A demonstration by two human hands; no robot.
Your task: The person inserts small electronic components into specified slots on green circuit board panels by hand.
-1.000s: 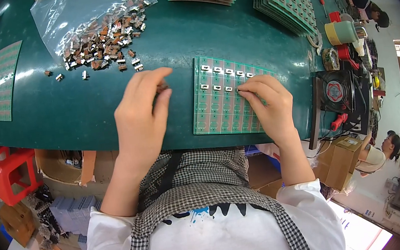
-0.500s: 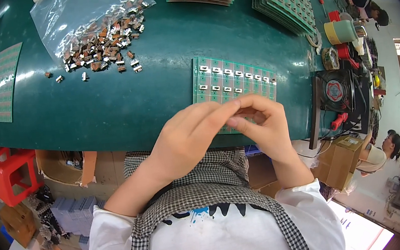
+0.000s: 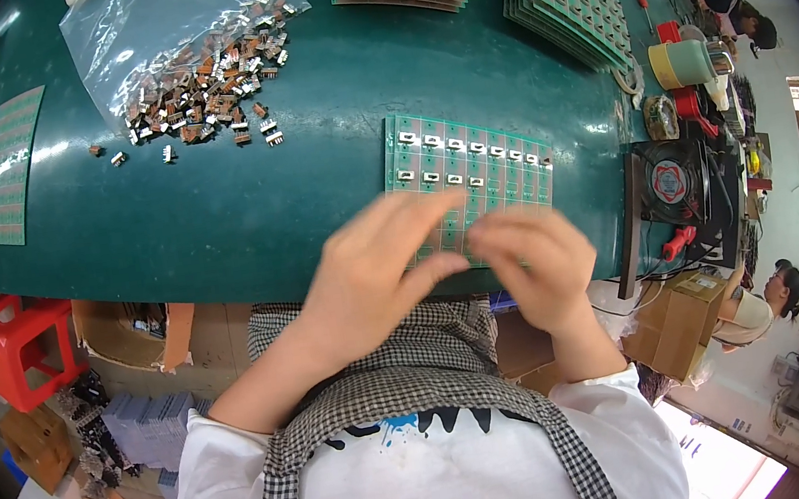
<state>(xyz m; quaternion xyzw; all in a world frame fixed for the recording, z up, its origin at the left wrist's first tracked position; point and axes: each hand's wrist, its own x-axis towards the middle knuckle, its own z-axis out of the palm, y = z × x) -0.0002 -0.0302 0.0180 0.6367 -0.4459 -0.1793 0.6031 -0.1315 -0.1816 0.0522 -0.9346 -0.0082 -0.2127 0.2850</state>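
A green circuit board panel (image 3: 501, 176) lies on the table in front of me. One row of small slide switches (image 3: 455, 145) runs along its far side, and a second, partly filled row sits nearer. Over the near left part of the panel, my left hand (image 3: 370, 258) has its fingers stretched out and its thumb apart, with nothing visible between them. Beside it, over the near right part, my right hand (image 3: 544, 256) is bent at the fingers and smeared by motion. Whether it holds a small part cannot be made out. Both hands cover part of the panel's near edge.
A clear plastic bag (image 3: 160, 39) spills a pile of loose switches (image 3: 197, 89) at the far left. Stacked boards (image 3: 569, 5) stand at the back right. Another board (image 3: 13, 164) lies far left. A small fan (image 3: 670, 179) stands at the right edge.
My hands were together at the fingertips and have come apart. My left hand's thumb and fingers have spread, and my right hand has drawn slightly nearer. More of the board shows between them.
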